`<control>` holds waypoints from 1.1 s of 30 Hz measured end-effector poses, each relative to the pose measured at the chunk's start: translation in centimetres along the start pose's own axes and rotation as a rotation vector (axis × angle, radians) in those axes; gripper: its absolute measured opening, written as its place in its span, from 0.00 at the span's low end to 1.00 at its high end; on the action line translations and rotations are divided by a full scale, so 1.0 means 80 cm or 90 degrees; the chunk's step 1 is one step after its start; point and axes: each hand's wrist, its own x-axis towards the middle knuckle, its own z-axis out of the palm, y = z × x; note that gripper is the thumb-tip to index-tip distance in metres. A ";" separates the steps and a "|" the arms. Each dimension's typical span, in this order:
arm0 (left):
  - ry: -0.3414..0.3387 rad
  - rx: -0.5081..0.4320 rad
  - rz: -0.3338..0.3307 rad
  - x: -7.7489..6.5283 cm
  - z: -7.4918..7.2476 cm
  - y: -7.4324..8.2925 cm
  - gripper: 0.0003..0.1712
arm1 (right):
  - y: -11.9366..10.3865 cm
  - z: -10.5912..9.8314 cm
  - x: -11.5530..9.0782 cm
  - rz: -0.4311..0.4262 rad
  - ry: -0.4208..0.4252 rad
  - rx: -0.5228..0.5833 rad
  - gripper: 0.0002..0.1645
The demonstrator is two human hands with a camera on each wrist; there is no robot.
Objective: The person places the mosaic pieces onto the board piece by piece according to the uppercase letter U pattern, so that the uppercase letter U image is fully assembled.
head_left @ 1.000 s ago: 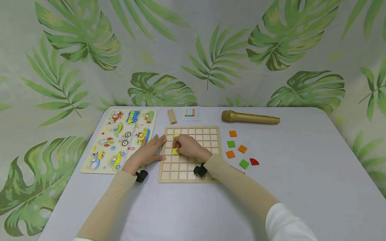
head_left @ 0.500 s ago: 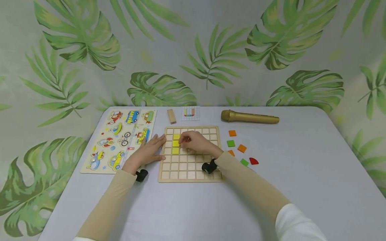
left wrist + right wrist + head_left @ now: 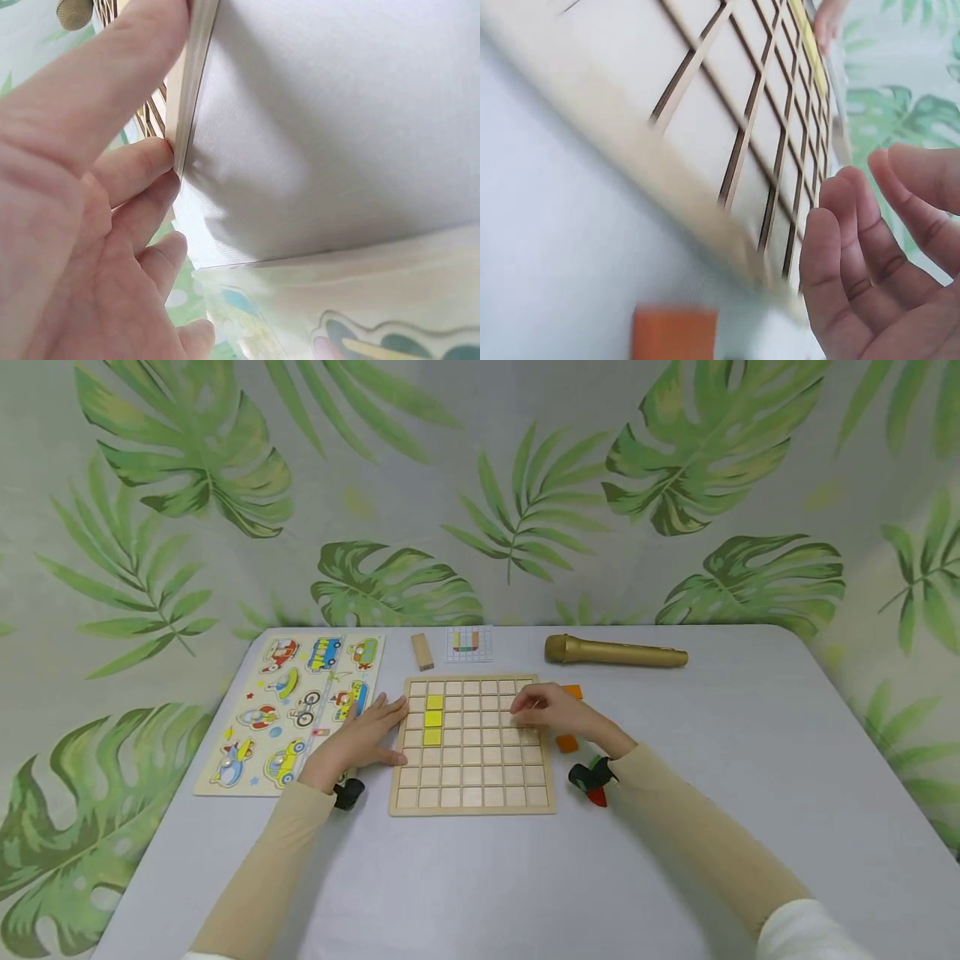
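A wooden grid board [image 3: 472, 808] lies mid-table. Three yellow square tiles [image 3: 433, 718] fill cells in one column near its left side. My left hand [image 3: 356, 739] touches the board's left edge with fingers spread; in the left wrist view its fingertips [image 3: 161, 154] meet the wooden rim. Over the board's right edge is my right hand [image 3: 558, 714], fingers loosely bent. In the right wrist view nothing shows between its fingers [image 3: 821, 247]. Orange tiles [image 3: 567, 743] and a red quarter-round piece [image 3: 597, 797] lie beneath and beside the right hand and wrist, which partly hide them.
Left of the board lies a vehicle picture puzzle [image 3: 251, 693]. Behind the board are a small wooden block [image 3: 422, 652], a card with a coloured grid pattern [image 3: 468, 644] and a gold microphone [image 3: 615, 652]. A leaf-patterned cloth [image 3: 397, 581] hangs at the back.
My right hand has left the yellow tiles and moved right across the board to its right edge, uncovering all three. My left hand has stayed at the left edge.
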 end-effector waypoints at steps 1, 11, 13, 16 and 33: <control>-0.001 0.002 -0.002 0.001 0.000 0.000 0.52 | 0.005 -0.006 -0.007 0.008 0.005 0.007 0.11; 0.009 0.005 0.000 0.000 0.004 -0.004 0.53 | 0.042 -0.054 -0.067 0.077 0.055 0.030 0.15; 0.010 -0.001 0.001 0.000 0.005 -0.004 0.52 | 0.046 -0.059 -0.076 0.084 0.062 0.035 0.15; 0.008 -0.002 -0.002 0.000 0.005 -0.003 0.52 | 0.055 -0.065 -0.089 0.099 0.068 0.047 0.16; 0.009 -0.013 -0.003 -0.003 0.003 0.000 0.51 | 0.066 -0.069 -0.130 0.145 0.050 0.105 0.19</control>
